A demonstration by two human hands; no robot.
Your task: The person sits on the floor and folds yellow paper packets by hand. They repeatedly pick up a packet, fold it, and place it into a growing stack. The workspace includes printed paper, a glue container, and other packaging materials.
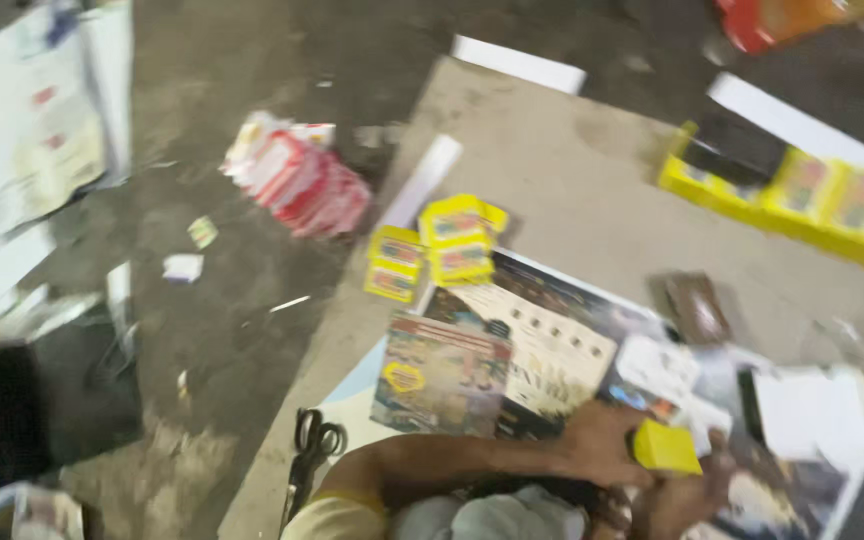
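The picture is motion-blurred. My left hand [600, 446] reaches in from the lower left, its forearm lying across the bottom of the view, and its fingers rest on a small yellow box [666, 448]. Just below the box is my right hand [684, 498], which touches the box from underneath. Both hands seem to grip the box, held low over a pile of printed sheets [512, 355]. Black-handled scissors [312, 448] lie to the left of my forearm.
A tan cardboard mat [572, 170] covers the floor. On it sit a stack of small yellow boxes [440, 248], a yellow tray of boxes [812, 192] at the right and white boxes [832, 415]. Red-and-white packets [297, 180] and loose papers [32, 130] lie at the left.
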